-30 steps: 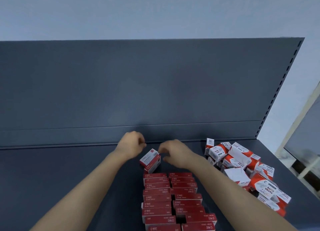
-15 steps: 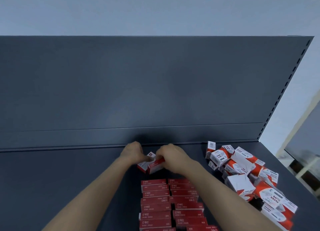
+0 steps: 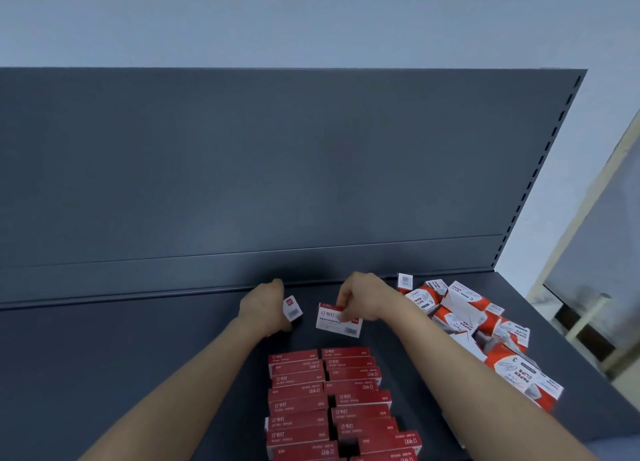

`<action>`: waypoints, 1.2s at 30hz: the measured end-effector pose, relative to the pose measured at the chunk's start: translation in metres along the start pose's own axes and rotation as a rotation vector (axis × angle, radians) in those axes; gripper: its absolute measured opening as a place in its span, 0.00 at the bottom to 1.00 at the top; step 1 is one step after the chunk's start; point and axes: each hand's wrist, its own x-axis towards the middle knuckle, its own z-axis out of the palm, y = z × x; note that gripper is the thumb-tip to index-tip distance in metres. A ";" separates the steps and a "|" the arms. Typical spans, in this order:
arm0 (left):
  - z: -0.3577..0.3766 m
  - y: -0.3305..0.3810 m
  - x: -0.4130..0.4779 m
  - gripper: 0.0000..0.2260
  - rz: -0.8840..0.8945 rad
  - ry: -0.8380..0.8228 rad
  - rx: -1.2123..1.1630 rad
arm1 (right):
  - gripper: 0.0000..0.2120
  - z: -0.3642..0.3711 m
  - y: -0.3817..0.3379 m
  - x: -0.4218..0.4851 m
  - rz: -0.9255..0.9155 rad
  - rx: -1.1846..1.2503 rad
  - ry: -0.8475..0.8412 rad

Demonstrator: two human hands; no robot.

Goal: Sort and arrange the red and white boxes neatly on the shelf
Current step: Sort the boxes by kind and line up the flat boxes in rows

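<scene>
Separately, left fingers [image 3: 277,285] clamp the left box [image 3: 292,309], right fingers [image 3: 343,299] pinch atop the right box [image 3: 337,321].

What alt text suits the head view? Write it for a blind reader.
At a dark shelf, the left hand grips a box and the right hand pinches a second box. Nearer lie two neat columns of red boxes; a loose pile of paper clip boxes sits at right.

- "PAPER CLIPS" — we read it on the white-and-red boxes [image 3: 423,299] heaped at the shelf's [image 3: 138,356] right edge; the nearest box [image 3: 519,379] shows a "3".
- "订书钉" we read on the white-faced box [image 3: 337,320] the right hand [image 3: 360,299] pinches.
- "订书钉" and "24/6" on the rowed red boxes [image 3: 298,405].
</scene>
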 end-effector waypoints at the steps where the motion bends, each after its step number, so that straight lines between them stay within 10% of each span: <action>1: -0.001 0.000 -0.001 0.20 0.001 -0.005 0.017 | 0.10 0.002 0.000 -0.002 0.000 -0.005 -0.002; 11: -0.008 -0.011 -0.018 0.06 0.227 -0.053 -0.060 | 0.09 0.014 0.001 -0.019 -0.021 -0.037 -0.034; 26: 0.004 0.008 -0.058 0.13 0.275 -0.212 -0.056 | 0.13 0.036 -0.006 -0.044 -0.049 -0.029 -0.034; 32: 0.020 -0.001 -0.101 0.22 -0.083 0.182 -0.972 | 0.21 0.065 0.006 -0.085 0.091 0.510 0.331; 36: 0.045 -0.006 -0.116 0.29 -0.353 0.091 -1.456 | 0.22 0.080 0.016 -0.095 0.227 1.153 0.254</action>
